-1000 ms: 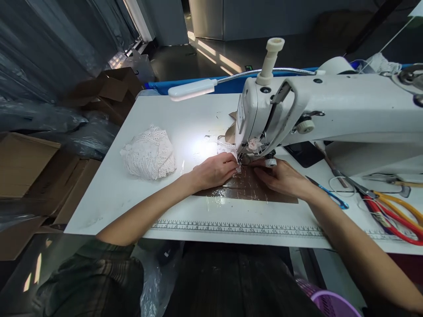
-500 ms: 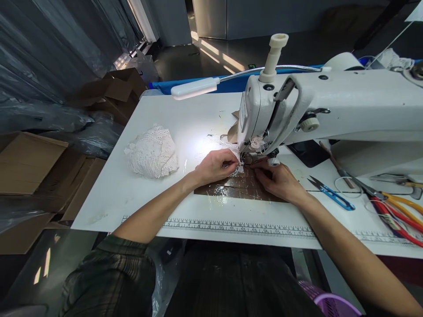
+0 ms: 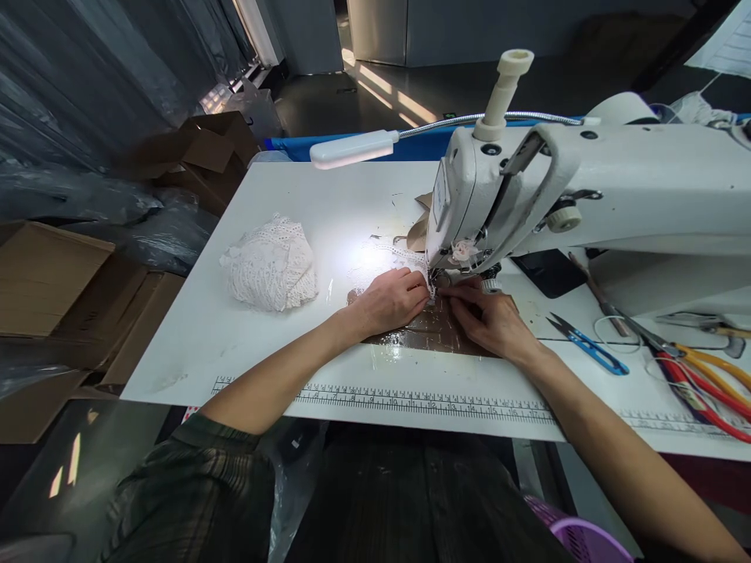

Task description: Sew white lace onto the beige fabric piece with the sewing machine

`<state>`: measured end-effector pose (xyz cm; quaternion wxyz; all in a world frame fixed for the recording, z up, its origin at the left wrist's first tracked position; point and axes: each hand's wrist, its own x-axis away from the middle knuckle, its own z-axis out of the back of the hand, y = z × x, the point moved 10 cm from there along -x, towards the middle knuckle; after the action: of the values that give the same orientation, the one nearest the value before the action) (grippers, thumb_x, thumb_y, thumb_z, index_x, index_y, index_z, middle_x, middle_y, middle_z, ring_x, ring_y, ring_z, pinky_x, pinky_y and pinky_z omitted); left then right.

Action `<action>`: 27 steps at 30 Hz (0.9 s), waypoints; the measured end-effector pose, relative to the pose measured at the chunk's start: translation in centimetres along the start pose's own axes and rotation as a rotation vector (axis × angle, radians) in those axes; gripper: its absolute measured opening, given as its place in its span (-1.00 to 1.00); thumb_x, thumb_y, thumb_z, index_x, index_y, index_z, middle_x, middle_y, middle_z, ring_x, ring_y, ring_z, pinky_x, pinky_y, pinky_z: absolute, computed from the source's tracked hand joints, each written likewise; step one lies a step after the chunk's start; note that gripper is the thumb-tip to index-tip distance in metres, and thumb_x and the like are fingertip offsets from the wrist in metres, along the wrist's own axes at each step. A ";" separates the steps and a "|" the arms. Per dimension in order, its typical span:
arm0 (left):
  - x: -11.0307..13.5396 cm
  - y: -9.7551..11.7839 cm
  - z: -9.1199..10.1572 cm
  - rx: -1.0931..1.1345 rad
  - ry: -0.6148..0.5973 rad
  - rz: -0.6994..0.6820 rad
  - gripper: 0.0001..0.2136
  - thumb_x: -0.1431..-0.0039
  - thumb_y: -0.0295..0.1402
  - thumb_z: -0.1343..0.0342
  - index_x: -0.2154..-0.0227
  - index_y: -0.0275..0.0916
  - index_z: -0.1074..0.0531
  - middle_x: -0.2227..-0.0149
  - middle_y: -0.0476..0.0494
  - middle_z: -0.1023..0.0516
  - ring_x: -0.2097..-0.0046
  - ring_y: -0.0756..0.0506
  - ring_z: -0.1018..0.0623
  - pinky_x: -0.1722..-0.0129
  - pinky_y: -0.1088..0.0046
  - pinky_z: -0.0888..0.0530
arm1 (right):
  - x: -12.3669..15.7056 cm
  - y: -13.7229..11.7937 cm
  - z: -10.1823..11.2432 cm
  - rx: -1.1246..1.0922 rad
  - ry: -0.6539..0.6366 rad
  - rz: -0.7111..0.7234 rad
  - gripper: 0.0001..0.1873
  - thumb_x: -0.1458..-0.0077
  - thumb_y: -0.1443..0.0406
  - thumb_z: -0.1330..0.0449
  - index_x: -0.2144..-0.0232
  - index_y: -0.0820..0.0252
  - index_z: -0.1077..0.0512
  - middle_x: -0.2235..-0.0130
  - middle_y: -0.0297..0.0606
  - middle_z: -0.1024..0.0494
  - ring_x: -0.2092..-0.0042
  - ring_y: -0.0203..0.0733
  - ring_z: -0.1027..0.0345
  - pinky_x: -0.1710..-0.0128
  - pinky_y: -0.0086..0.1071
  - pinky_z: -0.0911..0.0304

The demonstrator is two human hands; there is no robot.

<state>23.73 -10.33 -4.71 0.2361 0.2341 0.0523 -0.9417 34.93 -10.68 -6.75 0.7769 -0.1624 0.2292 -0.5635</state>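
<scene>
A white sewing machine (image 3: 587, 188) stands on a white table (image 3: 282, 344). Under its needle lies a glossy brown piece (image 3: 422, 332) with a strip of white lace trim (image 3: 394, 254) running along its far edge. My left hand (image 3: 390, 301) presses on the brown piece and pinches the lace beside the presser foot. My right hand (image 3: 490, 317) rests on the brown piece just right of the needle, fingertips at the foot. The needle area itself is mostly hidden by my fingers.
A bundle of white lace (image 3: 270, 264) sits at the table's left. Blue thread snips (image 3: 587, 348) and red and yellow scissors (image 3: 704, 383) lie at the right. A lamp (image 3: 353, 148) hangs over the work. Cardboard boxes (image 3: 52, 281) stand left; a purple basket (image 3: 592, 539) below.
Both hands have shifted slightly, staying at the presser foot on the brown piece. The view has moved a little left and closer.
</scene>
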 end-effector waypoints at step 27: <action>0.3 -0.4 1.0 0.266 -0.079 -0.069 -0.79 -0.35 -0.40 0.04 0.14 -0.37 -0.47 0.19 -0.25 -0.52 0.16 -0.09 -0.52 0.17 0.34 -0.53 | 0.3 0.9 0.6 -0.130 0.074 -0.069 -0.68 -0.15 0.31 -0.02 0.17 0.12 -0.54 0.24 -0.24 -0.59 0.30 -0.14 -0.46 0.27 -0.29 -0.31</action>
<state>22.90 -10.29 -3.97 0.1721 0.2241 -0.0741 -0.9564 36.05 -10.64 -6.78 0.7357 -0.1992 0.2881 -0.5798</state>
